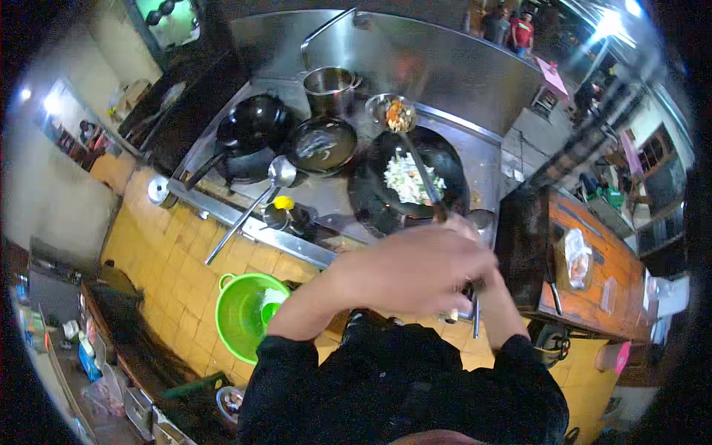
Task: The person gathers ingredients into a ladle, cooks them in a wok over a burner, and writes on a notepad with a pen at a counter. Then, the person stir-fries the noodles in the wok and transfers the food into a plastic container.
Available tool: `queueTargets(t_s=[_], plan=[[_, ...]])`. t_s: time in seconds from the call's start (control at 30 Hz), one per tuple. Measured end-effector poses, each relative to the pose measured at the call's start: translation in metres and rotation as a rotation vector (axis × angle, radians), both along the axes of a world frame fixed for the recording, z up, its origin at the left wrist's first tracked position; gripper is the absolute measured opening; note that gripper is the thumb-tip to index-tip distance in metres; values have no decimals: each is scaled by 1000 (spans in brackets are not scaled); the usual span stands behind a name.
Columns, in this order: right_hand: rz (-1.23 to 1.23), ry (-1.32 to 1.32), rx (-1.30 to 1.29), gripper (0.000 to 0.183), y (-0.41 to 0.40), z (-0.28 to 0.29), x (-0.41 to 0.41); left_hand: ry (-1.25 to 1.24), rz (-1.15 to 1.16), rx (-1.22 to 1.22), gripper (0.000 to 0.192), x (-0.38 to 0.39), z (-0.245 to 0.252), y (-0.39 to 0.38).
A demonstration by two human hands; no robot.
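Observation:
My right hand (470,231), partly hidden behind my left, grips the handle of a long metal ladle (421,172). The ladle reaches over a black wok (453,150) holding chopped white and green food (409,181). Past the wok's far rim, orange and pale food pieces (399,115) appear at the ladle's far end, by a round metal bowl (375,103). My left hand (428,267) is blurred and crosses in front of my right wrist; whether it holds anything is unclear.
A second wok (253,125), a dark pan (324,146) and a metal pot (329,83) stand on the stove. Another ladle (242,225) overhangs its front edge (267,239). A green basket (236,320) is at lower left, a wooden table (589,222) at right. People (522,33) stand beyond.

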State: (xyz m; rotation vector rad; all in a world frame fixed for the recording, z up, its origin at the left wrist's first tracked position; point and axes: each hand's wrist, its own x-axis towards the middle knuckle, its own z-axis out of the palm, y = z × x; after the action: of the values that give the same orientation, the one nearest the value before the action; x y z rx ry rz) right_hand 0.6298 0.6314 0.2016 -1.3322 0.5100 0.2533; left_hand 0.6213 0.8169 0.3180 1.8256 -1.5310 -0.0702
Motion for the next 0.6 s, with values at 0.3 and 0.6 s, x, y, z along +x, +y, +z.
queueTargets(t_s=[0.3,0.6], plan=[[341,7,366,10,44,-16,241,-540,315,-195,13,-1,90,62],[398,-10,237,12,118,-21,399,484,1266,-412,33,25,86,88]])
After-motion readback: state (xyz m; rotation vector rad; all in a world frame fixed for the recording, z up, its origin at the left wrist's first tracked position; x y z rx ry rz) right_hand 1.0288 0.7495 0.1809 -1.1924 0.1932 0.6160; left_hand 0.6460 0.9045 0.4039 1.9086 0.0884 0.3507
